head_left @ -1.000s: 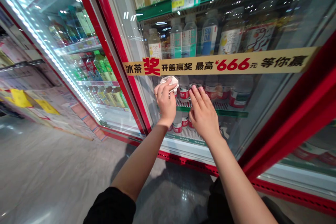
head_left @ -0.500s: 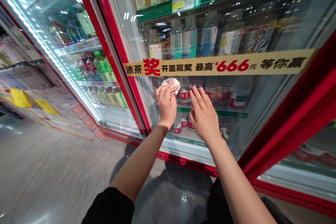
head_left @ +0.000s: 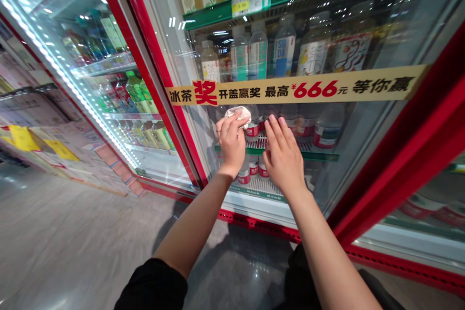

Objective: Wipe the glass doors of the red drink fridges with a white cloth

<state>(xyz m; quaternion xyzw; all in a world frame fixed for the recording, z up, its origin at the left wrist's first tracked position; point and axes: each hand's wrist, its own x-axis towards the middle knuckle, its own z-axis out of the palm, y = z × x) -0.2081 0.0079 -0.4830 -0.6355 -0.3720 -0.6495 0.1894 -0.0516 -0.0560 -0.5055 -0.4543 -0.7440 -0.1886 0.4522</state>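
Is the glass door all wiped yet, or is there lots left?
No finished patch can be told apart. In hand: the left hand presses a white cloth on the glass door just below the yellow banner; the right hand rests flat beside it. How much is left cannot be told.

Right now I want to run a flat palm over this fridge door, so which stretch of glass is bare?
Bare glass lies right of the right hand, between the yellow strip above and the red frame. It is crowded beside the left hand, which presses a white cloth just under the strip, with the right hand flat alongside.
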